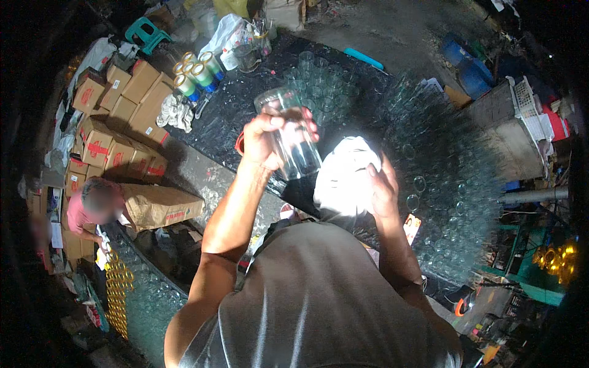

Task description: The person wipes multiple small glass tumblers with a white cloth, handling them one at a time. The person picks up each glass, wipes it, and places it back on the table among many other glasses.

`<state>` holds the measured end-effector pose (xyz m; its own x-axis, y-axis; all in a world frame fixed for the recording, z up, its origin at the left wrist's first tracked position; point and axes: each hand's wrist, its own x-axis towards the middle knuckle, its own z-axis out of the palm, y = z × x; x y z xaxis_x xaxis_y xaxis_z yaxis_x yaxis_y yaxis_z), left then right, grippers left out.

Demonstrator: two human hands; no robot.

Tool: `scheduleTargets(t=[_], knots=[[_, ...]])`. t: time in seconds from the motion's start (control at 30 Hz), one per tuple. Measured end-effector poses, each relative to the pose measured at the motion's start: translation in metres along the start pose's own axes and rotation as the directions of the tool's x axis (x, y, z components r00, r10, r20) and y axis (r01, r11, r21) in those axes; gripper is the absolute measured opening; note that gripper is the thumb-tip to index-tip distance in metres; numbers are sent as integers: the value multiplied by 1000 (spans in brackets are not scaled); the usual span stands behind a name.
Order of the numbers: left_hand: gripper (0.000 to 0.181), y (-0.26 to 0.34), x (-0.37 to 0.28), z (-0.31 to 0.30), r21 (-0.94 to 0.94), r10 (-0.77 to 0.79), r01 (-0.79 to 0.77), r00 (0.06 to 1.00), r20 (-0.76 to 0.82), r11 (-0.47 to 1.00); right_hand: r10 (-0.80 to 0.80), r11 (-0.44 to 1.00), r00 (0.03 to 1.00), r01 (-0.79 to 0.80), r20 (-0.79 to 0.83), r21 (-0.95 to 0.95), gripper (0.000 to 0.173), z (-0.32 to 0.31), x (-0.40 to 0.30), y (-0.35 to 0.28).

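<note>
My left hand (269,138) grips a clear glass cylinder (297,149), tilted, with fingers wrapped around its upper part. A bunched white cloth (347,179) is held in my right hand (384,188), just to the right of the cylinder's lower end; a small gap seems to part the two. Beyond my hands, a group of clear glass vessels (324,87) stands on a table with a black covering (239,115). Many more glass vessels (441,198) fill the area to my right.
Gold-rimmed glasses with green and blue contents (198,76) and a crumpled cloth (176,112) sit at the far left. Stacked cardboard boxes (133,115) stand beyond. A co-worker (99,202) is beside another table of glassware with gold rings (117,294).
</note>
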<state>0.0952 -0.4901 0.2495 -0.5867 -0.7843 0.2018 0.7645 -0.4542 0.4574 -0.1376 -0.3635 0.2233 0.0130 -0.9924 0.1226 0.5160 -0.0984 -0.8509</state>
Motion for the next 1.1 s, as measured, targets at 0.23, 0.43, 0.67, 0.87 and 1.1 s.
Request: scheduleTargets(t=[0.23,0.43,0.67,0.87,1.1], knots=[[71,-22,-4,10,173,59,-47,996,-64,984,-189,417,842,534,505,-735,70,31,-1,-28],[64,-19,-4,28,225,37,-9,992,-120,974,-317,234,784,610,534,-757,45,46,-4,-16],[47,-33,-17,24,333,116,-34,967,-228,942,-366,414,852,508,374,-755,28,63,26,-28],[69,-23,-19,-6,192,-82,145,950,-301,971,-343,375,756,654,557,-657,28,51,11,-7],[75,-15,-21,-9,59,-46,68,946,-321,996,-258,352,735,676,628,-647,25,50,3,1]])
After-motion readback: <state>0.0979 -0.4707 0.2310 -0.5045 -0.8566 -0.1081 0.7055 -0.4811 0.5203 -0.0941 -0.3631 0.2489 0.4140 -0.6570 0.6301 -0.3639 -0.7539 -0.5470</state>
